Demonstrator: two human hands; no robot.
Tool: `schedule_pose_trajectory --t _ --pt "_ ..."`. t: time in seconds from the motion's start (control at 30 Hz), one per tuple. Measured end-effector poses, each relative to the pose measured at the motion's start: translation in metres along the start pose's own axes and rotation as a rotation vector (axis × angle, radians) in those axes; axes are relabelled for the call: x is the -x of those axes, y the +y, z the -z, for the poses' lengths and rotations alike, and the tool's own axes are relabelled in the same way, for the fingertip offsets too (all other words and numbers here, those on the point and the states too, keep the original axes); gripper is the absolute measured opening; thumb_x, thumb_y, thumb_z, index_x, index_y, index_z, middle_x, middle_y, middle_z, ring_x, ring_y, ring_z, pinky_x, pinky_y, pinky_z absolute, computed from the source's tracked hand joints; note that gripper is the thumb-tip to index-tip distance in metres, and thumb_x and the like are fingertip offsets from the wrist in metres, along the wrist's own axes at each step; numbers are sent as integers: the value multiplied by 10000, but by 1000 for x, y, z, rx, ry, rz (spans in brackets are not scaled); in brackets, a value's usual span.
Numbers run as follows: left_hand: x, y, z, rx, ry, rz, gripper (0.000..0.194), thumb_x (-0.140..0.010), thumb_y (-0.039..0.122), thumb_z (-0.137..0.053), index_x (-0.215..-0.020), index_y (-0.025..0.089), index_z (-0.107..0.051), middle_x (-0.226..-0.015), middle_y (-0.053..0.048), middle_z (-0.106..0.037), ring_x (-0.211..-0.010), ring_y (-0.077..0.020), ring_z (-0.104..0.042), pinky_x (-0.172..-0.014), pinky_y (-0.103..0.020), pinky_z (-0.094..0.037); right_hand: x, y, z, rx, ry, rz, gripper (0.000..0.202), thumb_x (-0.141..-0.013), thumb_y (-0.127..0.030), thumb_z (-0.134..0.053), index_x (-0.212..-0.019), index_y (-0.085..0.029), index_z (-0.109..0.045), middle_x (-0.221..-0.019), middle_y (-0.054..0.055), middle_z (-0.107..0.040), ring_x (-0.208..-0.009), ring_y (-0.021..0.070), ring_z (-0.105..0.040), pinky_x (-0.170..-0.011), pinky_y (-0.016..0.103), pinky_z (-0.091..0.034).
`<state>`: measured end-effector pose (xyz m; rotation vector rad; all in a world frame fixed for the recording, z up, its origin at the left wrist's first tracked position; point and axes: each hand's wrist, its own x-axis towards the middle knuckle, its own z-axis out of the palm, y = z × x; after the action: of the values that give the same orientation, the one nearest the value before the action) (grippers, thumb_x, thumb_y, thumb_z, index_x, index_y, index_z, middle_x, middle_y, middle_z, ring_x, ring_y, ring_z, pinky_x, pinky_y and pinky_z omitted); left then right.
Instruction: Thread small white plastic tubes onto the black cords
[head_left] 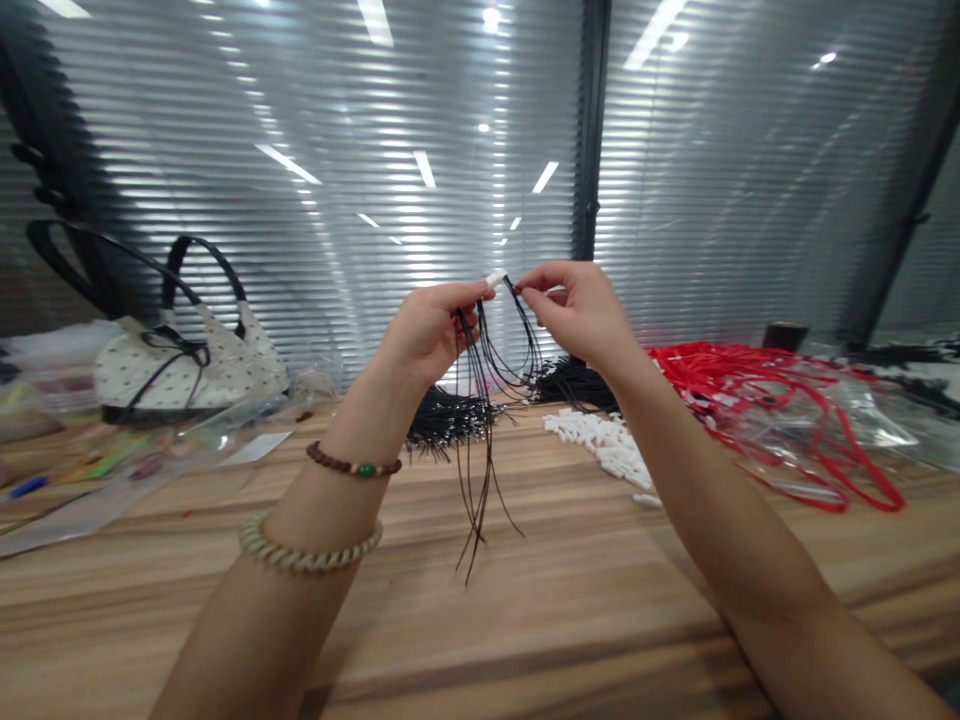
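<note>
My left hand (439,325) is raised above the table, thumb and fingers closed on a small white plastic piece (496,279). Thin black cords (487,430) hang from the same hand, their loose ends dangling over the wood. More of the cord loops out from the white piece's right end. There my right hand (574,305) pinches with thumb and forefinger at the black cord, close beside the piece. Behind the hands lie a heap of black cords with shiny tips (446,420) and a pile of small white pieces (600,440).
Red lanyards (697,375) and clear plastic bags (862,410) are heaped at the right. A dotted white handbag (191,360) with black handles stands at the back left, near plastic wrap and a blue pen (28,488). Glass with blinds (375,180) rises behind the wooden table (420,640).
</note>
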<state>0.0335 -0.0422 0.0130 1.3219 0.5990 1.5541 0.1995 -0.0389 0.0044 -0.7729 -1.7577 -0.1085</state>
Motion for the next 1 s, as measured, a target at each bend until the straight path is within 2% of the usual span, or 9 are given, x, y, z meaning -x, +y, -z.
schedule_pose_trajectory --t 0.17,0.37,0.57,1.0 --pt "-1 -1 2 7 -15 10 42 -630 88 -734 -599 104 -710 -583 2 -585 -486 -59 -451 -429 -185 -390 -1 6 -2 -8 14 25 176 -798 -167 -584 -866 -143 -745 -841 64 -740 -771 183 -667 -742 329 -522" --pt "1 0 1 10 -21 16 32 -634 97 -731 -611 104 -709 -569 13 -583 -482 -57 -459 -448 -176 -405 0 6 -1 -5 7 44 133 -764 -167 -613 -772 -141 -743 -747 52 -734 -687 169 -656 -661 303 -491" --pt "3 0 1 3 -4 12 53 -644 88 -724 -603 115 -706 -607 -7 -624 -496 -68 -480 -462 -188 -416 0 2 0 16 103 32 115 -755 -213 -625 -714 -154 -715 -712 33 -717 -641 147 -617 -626 289 -459" --pt "3 1 0 12 6 24 46 -655 82 -720 -613 96 -708 -601 4 -606 -488 -57 -471 -447 -185 -410 0 -3 -3 -26 169 74 99 -740 -194 -628 -686 -150 -698 -656 13 -681 -580 121 -569 -588 272 -427"
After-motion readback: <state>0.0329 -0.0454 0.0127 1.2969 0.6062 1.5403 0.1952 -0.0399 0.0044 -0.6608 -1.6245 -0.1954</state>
